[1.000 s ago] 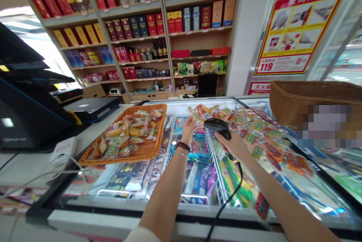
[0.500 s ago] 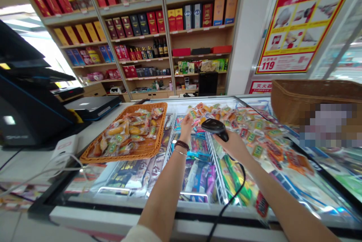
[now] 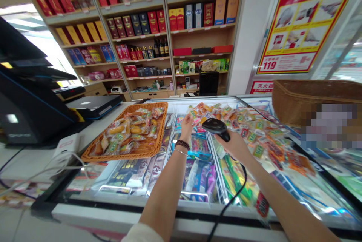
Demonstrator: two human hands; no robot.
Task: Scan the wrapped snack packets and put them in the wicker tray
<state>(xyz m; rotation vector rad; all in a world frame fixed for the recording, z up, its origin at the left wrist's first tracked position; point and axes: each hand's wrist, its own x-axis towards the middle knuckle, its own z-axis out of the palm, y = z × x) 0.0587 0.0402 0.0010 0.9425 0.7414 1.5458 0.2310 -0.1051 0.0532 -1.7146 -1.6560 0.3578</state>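
My right hand (image 3: 235,144) is wrapped round the handle of a black barcode scanner (image 3: 215,125), its head pointing left toward my left hand. My left hand (image 3: 186,125) pinches a small clear-wrapped snack packet (image 3: 193,113) with a green and yellow label; the fingers hide part of it. Both hands are over the glass top of a chest freezer, slightly apart from each other. Right of the scanner, many similar wrapped snacks (image 3: 258,150) lie loose on the glass. To the left, an orange wicker tray (image 3: 154,145) holds several more packets.
Under the glass, white wire baskets (image 3: 212,155) hold colourful ice-cream packs. The scanner's black cable (image 3: 236,196) runs down to the front edge. A brown wicker basket (image 3: 291,100) stands at right. At left are a flat black scale (image 3: 93,105), a dark terminal (image 3: 25,110) and white cables.
Hardly anything differs. The whole view has shifted very slightly; my hands, the scanner and the packet keep nearly the same places.
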